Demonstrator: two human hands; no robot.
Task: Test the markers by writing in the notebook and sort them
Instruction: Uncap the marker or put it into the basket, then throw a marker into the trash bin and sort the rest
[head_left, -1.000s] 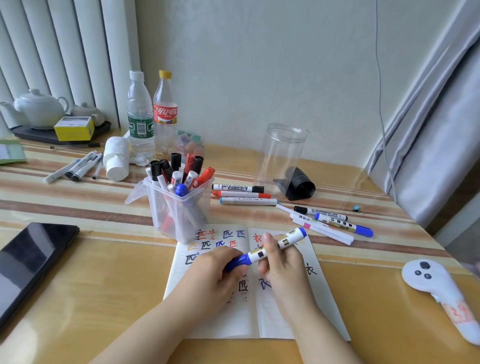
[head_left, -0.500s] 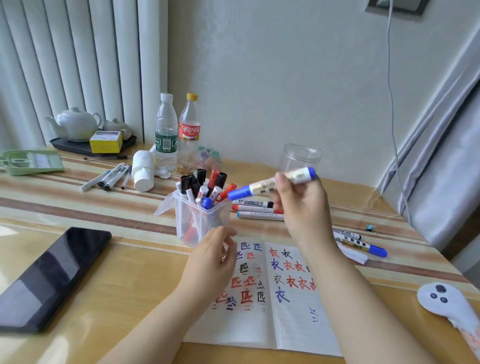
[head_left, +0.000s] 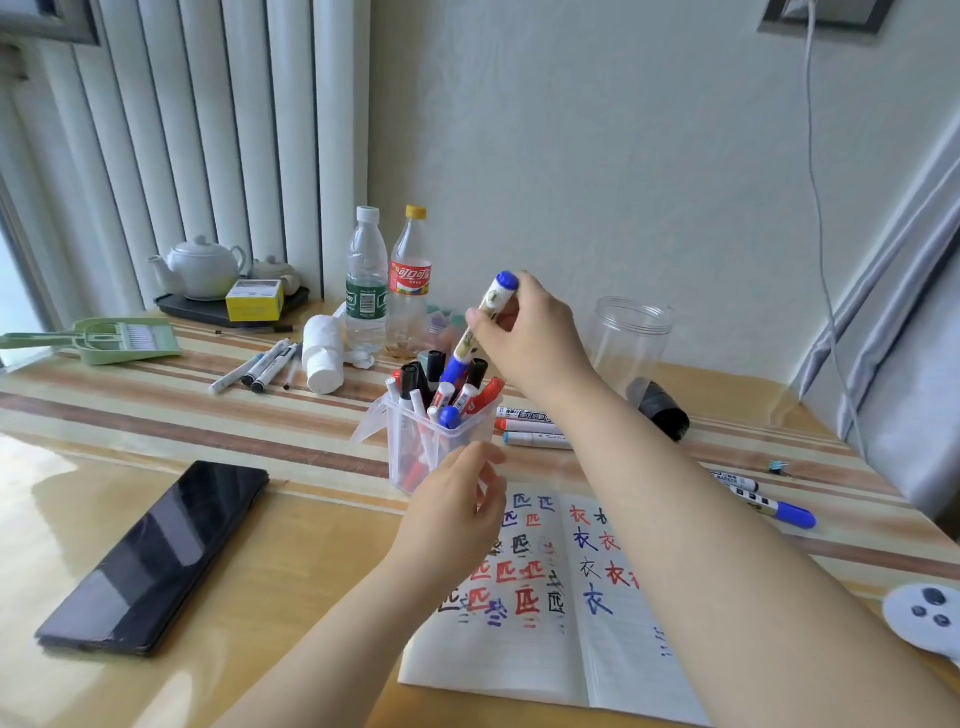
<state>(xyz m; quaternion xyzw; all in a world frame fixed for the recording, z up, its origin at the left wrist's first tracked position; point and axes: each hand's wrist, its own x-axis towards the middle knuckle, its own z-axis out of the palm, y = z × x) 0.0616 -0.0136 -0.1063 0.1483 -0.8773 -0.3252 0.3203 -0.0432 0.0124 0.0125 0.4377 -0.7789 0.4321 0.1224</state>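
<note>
Gripping a blue marker (head_left: 480, 325) near its upper end, the right hand (head_left: 530, 332) is shown above the clear marker cup (head_left: 431, 447), the capped lower end tilted down among the markers stood inside. The left hand (head_left: 457, 512), fingers loosely spread and holding nothing, is seen just before the cup, over the open notebook (head_left: 545, 639). Three markers (head_left: 527, 428) lie right of the cup.

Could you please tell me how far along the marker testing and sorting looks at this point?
Done: the notebook carries many test characters, and the cup already holds several markers. In hand: the right hand lowers a blue marker into the cup. Left: loose markers behind the notebook.
</note>
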